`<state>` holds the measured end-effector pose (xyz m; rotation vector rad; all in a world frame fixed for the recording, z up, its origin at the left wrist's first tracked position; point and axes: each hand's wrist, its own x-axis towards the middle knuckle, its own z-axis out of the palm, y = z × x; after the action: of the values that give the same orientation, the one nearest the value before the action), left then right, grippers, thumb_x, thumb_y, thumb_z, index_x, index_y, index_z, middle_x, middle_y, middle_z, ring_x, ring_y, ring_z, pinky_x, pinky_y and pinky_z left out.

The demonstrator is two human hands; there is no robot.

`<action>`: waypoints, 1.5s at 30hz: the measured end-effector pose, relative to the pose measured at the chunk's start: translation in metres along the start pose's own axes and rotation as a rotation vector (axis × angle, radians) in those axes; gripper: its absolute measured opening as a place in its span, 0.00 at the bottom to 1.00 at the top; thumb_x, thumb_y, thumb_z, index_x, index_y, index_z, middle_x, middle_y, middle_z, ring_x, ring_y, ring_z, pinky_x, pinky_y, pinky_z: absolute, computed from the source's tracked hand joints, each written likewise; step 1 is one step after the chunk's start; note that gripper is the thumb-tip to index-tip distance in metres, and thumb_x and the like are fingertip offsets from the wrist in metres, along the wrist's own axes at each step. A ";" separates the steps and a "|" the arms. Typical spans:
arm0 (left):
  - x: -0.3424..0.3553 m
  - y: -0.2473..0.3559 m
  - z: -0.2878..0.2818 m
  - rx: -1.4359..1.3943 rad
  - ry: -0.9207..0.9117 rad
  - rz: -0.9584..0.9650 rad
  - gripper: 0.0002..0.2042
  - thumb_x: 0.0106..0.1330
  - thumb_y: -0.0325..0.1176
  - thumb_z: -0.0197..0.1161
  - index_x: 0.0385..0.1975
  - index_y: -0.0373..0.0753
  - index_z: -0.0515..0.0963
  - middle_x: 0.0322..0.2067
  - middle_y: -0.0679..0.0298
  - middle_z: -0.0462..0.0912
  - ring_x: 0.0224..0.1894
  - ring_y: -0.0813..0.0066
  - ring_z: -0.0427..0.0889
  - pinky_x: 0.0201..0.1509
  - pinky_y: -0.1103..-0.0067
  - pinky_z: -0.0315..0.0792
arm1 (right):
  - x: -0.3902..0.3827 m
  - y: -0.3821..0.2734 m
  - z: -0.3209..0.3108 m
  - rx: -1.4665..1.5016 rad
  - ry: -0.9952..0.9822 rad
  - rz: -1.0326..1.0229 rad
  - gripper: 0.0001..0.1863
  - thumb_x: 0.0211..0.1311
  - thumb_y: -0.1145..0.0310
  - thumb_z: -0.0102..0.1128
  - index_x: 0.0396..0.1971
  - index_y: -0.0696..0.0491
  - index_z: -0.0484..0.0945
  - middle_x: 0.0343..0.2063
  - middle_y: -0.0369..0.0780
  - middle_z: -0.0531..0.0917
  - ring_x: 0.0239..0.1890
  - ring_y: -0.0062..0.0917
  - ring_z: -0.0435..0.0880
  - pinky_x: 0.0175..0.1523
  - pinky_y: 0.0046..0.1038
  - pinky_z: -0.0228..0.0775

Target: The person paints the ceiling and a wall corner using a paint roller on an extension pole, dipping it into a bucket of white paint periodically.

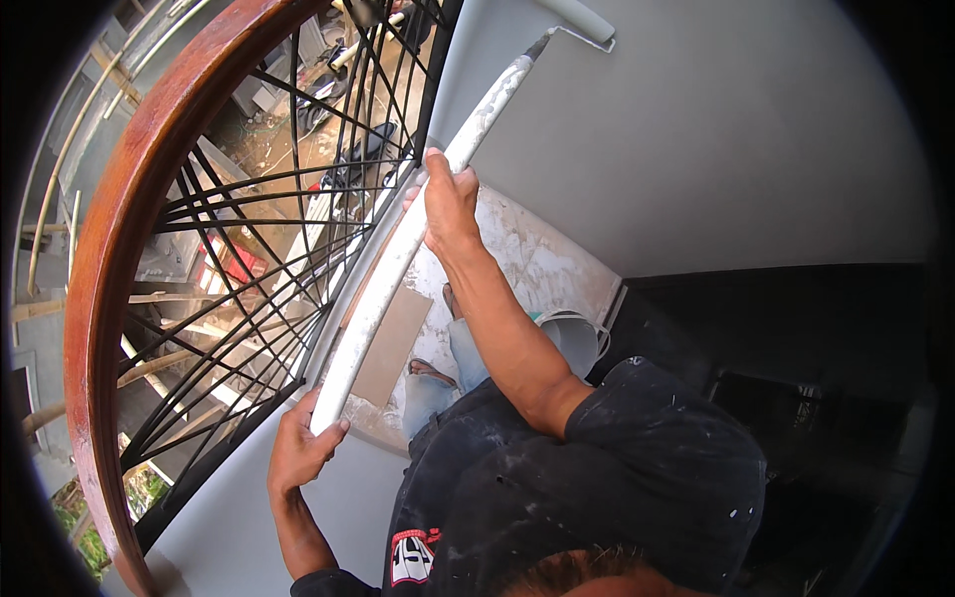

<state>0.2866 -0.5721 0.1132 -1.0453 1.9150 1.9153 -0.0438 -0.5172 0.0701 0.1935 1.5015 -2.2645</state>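
Note:
My right hand (446, 201) grips a long white, paint-spotted pole (380, 291) partway up. Lower down, my left hand (310, 446) is closed around the pole's bottom end, beside the curved railing base. At the far end, a wire frame holds a pale paint roller (575, 20) at or close to the smooth grey wall (746, 149), upper right; whether it touches cannot be told. A white bucket (567, 340) stands by my legs, partly hidden behind my right arm.
A curved railing with a wooden handrail (154, 129) and crossed black bars runs along my left. Below it lie bamboo poles, planks and debris. My sandalled feet stand on a paint-smeared floor (527, 249) with a beige board (388, 343). A dark opening (776, 328) is at right.

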 end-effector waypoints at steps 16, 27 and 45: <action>0.014 0.083 0.016 0.142 0.034 -0.200 0.28 0.56 0.29 0.63 0.59 0.32 0.70 0.22 0.70 0.74 0.18 0.84 0.69 0.20 0.83 0.66 | 0.054 0.017 -0.022 0.110 0.071 0.277 0.11 0.63 0.69 0.56 0.33 0.58 0.65 0.22 0.39 0.70 0.14 0.22 0.70 0.17 0.26 0.67; 0.069 0.124 0.032 0.177 0.025 -0.383 0.27 0.56 0.30 0.64 0.58 0.31 0.72 0.21 0.66 0.77 0.18 0.81 0.72 0.23 0.81 0.69 | 0.109 0.044 -0.047 0.086 0.141 0.451 0.08 0.60 0.70 0.57 0.32 0.57 0.68 0.22 0.37 0.71 0.18 0.22 0.73 0.22 0.28 0.70; 0.212 0.163 0.106 0.246 0.001 -0.565 0.25 0.61 0.29 0.63 0.59 0.30 0.69 0.20 0.65 0.76 0.18 0.81 0.73 0.22 0.81 0.69 | 0.233 0.127 -0.127 0.109 0.232 0.708 0.14 0.57 0.66 0.62 0.38 0.56 0.71 0.26 0.36 0.73 0.20 0.20 0.74 0.24 0.26 0.73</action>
<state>-0.0006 -0.5571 0.0950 -1.3252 1.5741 1.3327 -0.2159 -0.5056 -0.1684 0.8922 1.1526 -1.7771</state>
